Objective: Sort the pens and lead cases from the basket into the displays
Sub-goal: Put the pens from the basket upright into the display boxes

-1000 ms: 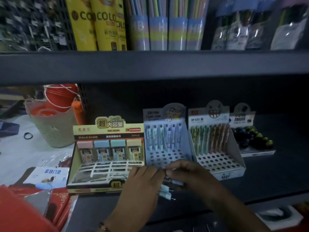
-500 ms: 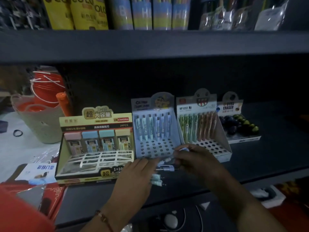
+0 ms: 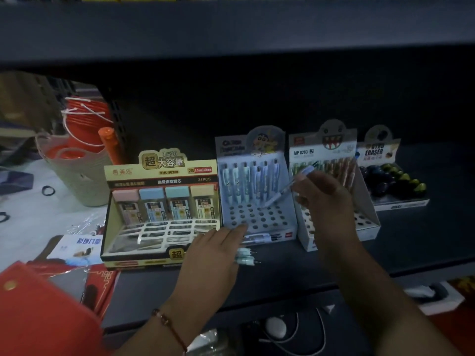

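My right hand (image 3: pixel 325 199) pinches a pale blue pen (image 3: pixel 288 187), held slanted with its tip down over the holed tray of the blue pen display (image 3: pixel 253 217). Several pens stand in that display's back row. My left hand (image 3: pixel 213 255) lies in front of the display and holds a few more pens (image 3: pixel 246 256), whose tips stick out to the right. The yellow lead case display (image 3: pixel 164 209) stands to the left, with a row of cases at its back. The beige basket (image 3: pixel 74 173) sits further left.
A second pen display (image 3: pixel 334 191) and an eraser box (image 3: pixel 393 183) stand to the right on the dark shelf (image 3: pixel 424 242). An upper shelf (image 3: pixel 231 29) hangs overhead. Red packets (image 3: pixel 46 312) and a booklet (image 3: pixel 77 246) lie at the lower left.
My right hand has lifted one pen away from the bundle in my left hand and carried it up and right over the blue display. The camera has tilted down.
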Demonstrator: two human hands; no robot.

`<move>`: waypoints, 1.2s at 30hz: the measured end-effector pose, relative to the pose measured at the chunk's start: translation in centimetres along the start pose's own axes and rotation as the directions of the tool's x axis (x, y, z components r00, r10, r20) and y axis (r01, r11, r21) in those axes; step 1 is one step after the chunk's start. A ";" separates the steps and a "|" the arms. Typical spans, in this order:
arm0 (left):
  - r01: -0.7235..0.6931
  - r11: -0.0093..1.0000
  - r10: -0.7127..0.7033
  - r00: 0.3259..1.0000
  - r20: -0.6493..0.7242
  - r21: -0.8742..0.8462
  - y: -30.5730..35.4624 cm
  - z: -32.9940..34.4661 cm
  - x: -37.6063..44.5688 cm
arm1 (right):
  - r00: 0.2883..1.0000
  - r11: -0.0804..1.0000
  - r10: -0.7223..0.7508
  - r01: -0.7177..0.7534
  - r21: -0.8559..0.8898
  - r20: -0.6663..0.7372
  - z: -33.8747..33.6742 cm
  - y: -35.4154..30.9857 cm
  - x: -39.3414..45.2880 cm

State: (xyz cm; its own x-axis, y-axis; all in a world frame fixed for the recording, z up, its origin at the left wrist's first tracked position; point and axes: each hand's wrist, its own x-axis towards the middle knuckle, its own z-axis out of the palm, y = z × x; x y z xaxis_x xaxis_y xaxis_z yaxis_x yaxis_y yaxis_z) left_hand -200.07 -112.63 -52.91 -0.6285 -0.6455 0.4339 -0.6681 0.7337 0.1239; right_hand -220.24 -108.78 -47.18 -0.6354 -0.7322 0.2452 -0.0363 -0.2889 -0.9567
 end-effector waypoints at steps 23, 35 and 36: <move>-0.015 1.000 0.015 0.999 -0.039 0.008 -0.5 0.4 0.2 | 0.969 0.546 -0.164 0.246 -0.801 0.185 4.7 3.9 4.9; 0.000 1.000 0.001 0.999 -0.048 0.014 -1.0 -0.7 0.1 | 0.981 0.758 -0.006 0.130 -0.639 0.192 3.7 1.6 2.4; 0.002 1.000 -0.001 0.999 -0.054 0.024 -1.1 -0.8 0.1 | 0.974 0.801 0.027 0.114 -0.587 0.227 3.5 1.0 1.7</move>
State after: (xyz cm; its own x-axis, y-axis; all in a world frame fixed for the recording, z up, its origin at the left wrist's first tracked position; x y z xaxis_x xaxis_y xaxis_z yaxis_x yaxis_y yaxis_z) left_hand -199.10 -113.29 -52.32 -0.6054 -0.6337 0.4816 -0.6787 0.7271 0.1035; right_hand -218.66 -112.43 -47.15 -0.4448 -0.8606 0.2482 -0.5545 0.0469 -0.8308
